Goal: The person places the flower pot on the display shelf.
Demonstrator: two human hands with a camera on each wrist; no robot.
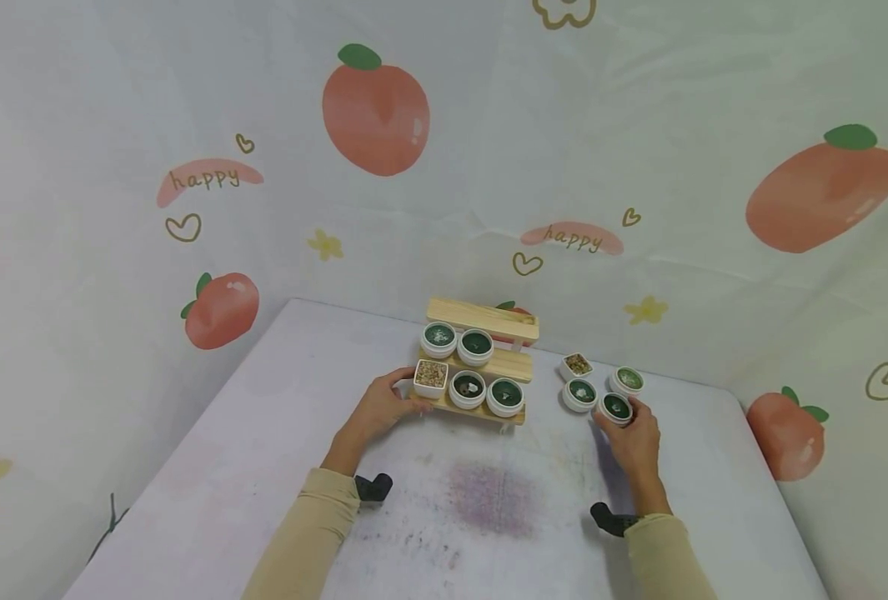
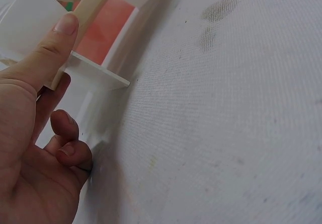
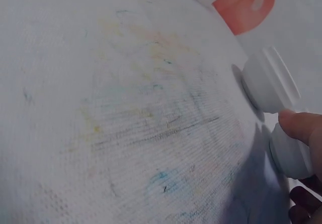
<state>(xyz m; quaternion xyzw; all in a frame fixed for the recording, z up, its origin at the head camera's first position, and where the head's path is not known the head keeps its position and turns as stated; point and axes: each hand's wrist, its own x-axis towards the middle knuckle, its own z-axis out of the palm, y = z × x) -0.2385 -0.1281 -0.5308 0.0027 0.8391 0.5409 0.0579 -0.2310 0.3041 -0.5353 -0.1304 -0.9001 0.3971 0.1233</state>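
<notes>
A tiered wooden stand carries small white pots. On its bottom tier are a square pot of pebbly bits and two round pots with dark green tops, one of them the right-end pot. Two more round pots, among them a left one, sit on the middle tier. My left hand pinches the left end of the bottom tier, thumb over the wooden edge and a finger beneath. To the right, my right hand grips a round white pot with a dark green top, its thumb on the side.
Close around the gripped pot stand a round pot, a lighter green one and a square pot. A clear support plate juts from under the stand. Behind the white, stained table rises a fruit-printed curtain.
</notes>
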